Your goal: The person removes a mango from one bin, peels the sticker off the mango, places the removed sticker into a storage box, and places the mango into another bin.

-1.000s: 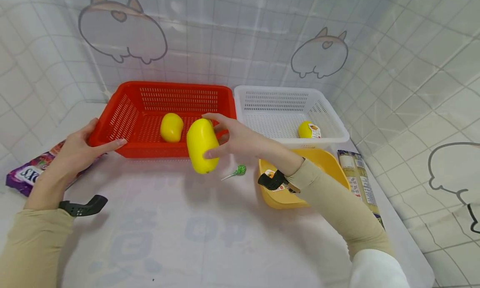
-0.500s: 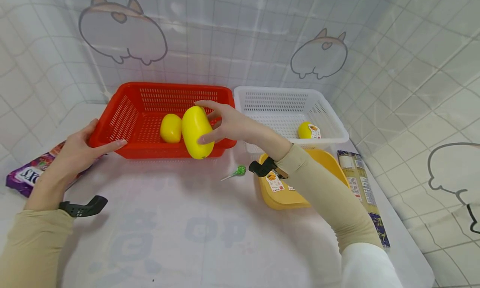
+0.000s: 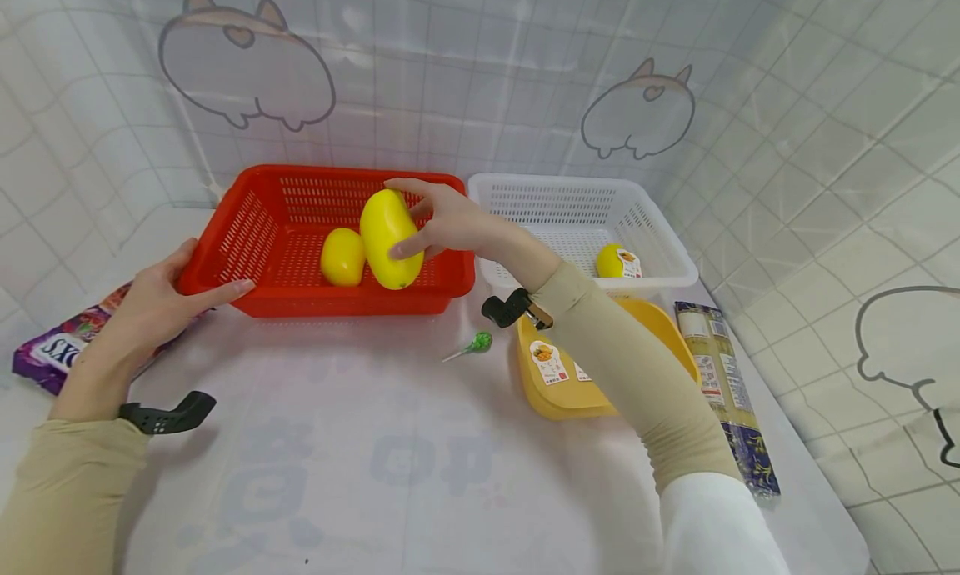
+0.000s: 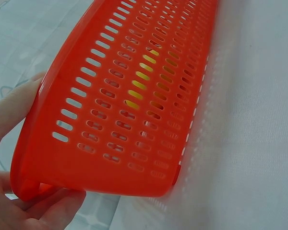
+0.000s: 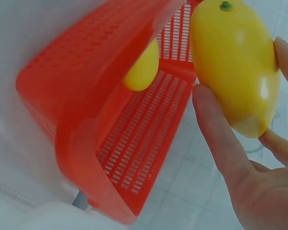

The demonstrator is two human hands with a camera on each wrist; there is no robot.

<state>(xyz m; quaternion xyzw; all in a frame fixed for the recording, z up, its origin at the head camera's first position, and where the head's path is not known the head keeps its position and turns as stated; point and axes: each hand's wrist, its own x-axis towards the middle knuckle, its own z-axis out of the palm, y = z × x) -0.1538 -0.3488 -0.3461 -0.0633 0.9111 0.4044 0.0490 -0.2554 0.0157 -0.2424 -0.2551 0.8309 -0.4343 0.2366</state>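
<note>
A yellow mango (image 3: 388,240) is held between the thumb and fingers of my right hand (image 3: 450,223), above the front part of the red basket (image 3: 352,302). In the right wrist view the same mango (image 5: 235,62) shows its green stem end, with the thumb and fingers around its sides. A second mango (image 3: 342,257) lies inside the red basket, left of the held one. My left hand (image 3: 153,304) grips the basket's left front corner, thumb over the rim. The left wrist view shows that hand's fingers (image 4: 57,208) curled under the rim.
To the right stands a white basket (image 3: 585,283) with a stickered yellow fruit (image 3: 618,261). A yellow bin (image 3: 570,402) with stickered contents is partly behind my right forearm. A green lollipop (image 3: 480,342), a purple packet (image 3: 52,354) and a long clear packet (image 3: 727,383) lie on the table.
My right hand has carried the mango away from me and slightly left, from in front of the red basket to above it. My left hand has stayed on the rim.
</note>
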